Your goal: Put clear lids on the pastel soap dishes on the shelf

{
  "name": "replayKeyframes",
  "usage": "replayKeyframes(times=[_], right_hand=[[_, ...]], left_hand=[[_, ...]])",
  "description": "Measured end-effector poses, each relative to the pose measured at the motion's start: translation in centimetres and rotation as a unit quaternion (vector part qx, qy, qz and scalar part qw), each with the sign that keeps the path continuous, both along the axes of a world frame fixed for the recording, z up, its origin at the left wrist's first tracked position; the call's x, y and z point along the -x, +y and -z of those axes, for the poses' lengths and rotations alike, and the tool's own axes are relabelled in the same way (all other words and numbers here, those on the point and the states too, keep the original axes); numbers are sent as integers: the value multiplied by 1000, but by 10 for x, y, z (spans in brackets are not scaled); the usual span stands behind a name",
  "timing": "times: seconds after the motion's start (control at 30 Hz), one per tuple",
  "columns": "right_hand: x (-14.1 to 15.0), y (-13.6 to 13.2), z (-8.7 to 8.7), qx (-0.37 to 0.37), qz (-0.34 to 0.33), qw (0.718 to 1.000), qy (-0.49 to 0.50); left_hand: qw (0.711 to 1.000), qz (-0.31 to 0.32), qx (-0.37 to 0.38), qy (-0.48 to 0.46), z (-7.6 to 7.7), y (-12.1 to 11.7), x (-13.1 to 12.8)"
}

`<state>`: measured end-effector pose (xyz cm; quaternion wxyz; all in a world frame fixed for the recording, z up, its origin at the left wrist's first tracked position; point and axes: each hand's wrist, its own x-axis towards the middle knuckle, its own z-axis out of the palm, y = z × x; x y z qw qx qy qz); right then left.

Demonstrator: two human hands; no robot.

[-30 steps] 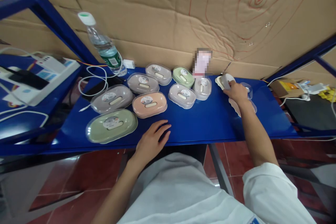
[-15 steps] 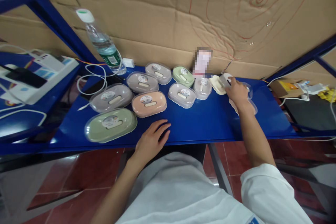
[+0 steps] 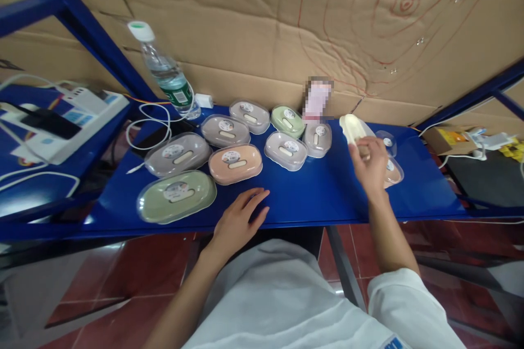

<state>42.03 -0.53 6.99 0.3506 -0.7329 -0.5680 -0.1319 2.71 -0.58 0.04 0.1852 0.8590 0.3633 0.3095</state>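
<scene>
My right hand (image 3: 370, 163) grips a cream oval soap box (image 3: 351, 126) by its near end and holds it tilted; the fingers hide part of it. Just beyond that hand lie a pale box with a clear lid (image 3: 386, 142) and a pinkish soap box (image 3: 393, 173), both partly covered. My left hand (image 3: 239, 218) rests at the table's front edge, fingers apart, holding nothing. Nearest to it are a peach soap box (image 3: 235, 163) and a green soap box (image 3: 177, 196), each with a clear lid and a round sticker.
Several more grey and green soap boxes (image 3: 285, 150) stand on the blue table (image 3: 295, 202). A water bottle (image 3: 174, 84), a white cable (image 3: 149, 125) and a charger (image 3: 203, 100) are at the back left. Behind is a cardboard wall (image 3: 245, 27); a blurred pinkish item (image 3: 317, 99) leans there.
My right hand has lifted the cream soap box and drawn it slightly toward me, tilting it. The left hand stays much the same. The view has shifted a little.
</scene>
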Motion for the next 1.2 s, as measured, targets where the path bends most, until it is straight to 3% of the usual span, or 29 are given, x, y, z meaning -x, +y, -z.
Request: replayKeyframes(times=[0.1,0.2,0.27,0.33,0.4,0.43,0.5,0.57,0.63,0.67,0.83,1.0,1.07,1.13,1.2], right_hand=[[60,-45,7,44,-130,990,-7],[114,-75,27,91,-306,947,-35],[131,-79,37,109,-396,910,-57],[123,-69,38,109,-432,892,-72],[94,-48,28,106,-382,915,-74],[74,-34,20,108,-321,938,-71],[30,-2,4,127,-133,980,-69],[-7,29,-6,184,75,977,-78],[-31,52,-6,240,177,951,-78],[-37,60,-2,257,196,943,-76],[-45,71,15,268,185,944,-62],[-32,38,-4,205,157,965,-54],[-7,8,-5,135,104,984,-43],[30,-28,5,73,-3,997,-24],[69,-61,22,56,-140,988,-27]], left_hand=[[999,20,32,-15,-4,-1,5],[999,46,18,-19,-5,-1,9],[998,68,-6,-6,-4,0,9],[996,83,-24,11,-1,2,6],[996,84,-33,14,0,2,3],[996,81,-35,14,1,3,2],[996,78,-37,12,1,3,1],[996,80,-36,8,0,2,2],[996,85,-26,-4,-1,3,3],[996,90,-18,-14,-1,3,5],[992,109,33,-55,2,6,10],[994,69,74,-31,3,5,10],[994,57,85,-28,2,4,10],[994,50,89,-33,1,3,10],[995,43,85,-40,1,4,9]])
